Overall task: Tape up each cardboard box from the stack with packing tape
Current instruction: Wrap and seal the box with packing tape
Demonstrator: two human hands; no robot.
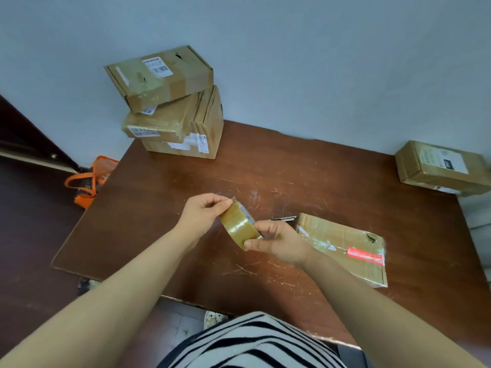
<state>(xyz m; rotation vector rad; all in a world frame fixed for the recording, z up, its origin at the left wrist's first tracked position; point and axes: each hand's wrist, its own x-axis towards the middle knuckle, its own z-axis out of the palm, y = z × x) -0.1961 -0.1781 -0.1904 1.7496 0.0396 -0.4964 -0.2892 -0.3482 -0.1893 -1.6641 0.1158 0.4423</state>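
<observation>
You hold the roll of packing tape (239, 224) up over the middle of the tabletop (148, 224), just in front of you. Your right hand (279, 241) grips the roll, with the thumb on the near side and the fingers curled round the far side. Your left hand (203, 209) pinches the top edge of the roll, where the loose end of the tape seems to be. So I think you are at the step of finding and peeling up the tape end. The flat box (342, 248) lies on the tabletop just to the right of your right hand, and it looks like the one to tape now. Next you need to pull out a strip of tape, keep it from sticking to itself, and bring it down flat along the seam of that box. The stack of boxes (172, 107) waits at the far left corner of the tabletop, by the wall. I count 3 boxes in it, but it is hard to see where the lower 2 meet. 1 more box (441, 168) sits at the far right edge and is partly cut off. A small dark thing (284, 219) peeks out between your right hand and the flat box; it may be a cutter, but I cannot tell. The tape end itself is too thin and clear to see well. An orange bag (90, 181) lies on the floor to the left.
</observation>
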